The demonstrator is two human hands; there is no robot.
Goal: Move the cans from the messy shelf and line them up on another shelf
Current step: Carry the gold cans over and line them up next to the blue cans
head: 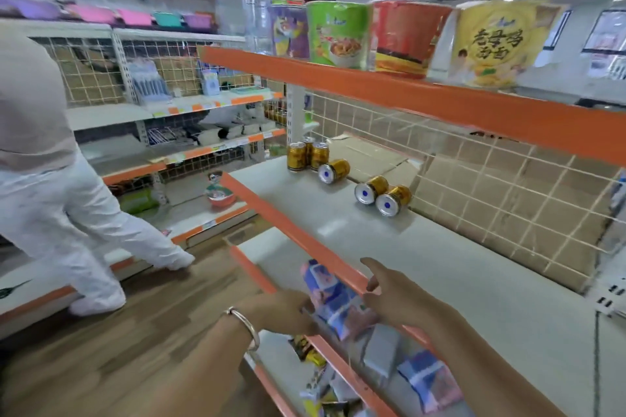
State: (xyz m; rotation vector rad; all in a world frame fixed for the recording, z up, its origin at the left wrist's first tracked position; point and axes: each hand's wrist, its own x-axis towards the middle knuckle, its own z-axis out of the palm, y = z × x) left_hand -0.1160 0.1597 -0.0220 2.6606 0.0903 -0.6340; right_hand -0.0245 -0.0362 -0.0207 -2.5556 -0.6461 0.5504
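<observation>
Head: left hand [281, 310] around blue packet [333, 298]

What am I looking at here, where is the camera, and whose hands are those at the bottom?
There is no machine in this picture. A single wide-angle camera sits on a person's head and looks forward and down at shop shelving, so the hands at the bottom belong to the wearer.

The left hand has a bangle on its wrist. The right hand has loose fingers and holds nothing. Between them is a blue packet, by the orange shelf edge. The picture is too blurred to tell whether the left hand grips it.

On the middle shelf are six gold cans. The three upright cans stand at the far end, and the three toppled cans lie on their sides nearer the wearer.

Noodle tubs stand on the top shelf. Another person in white is on the left.
</observation>
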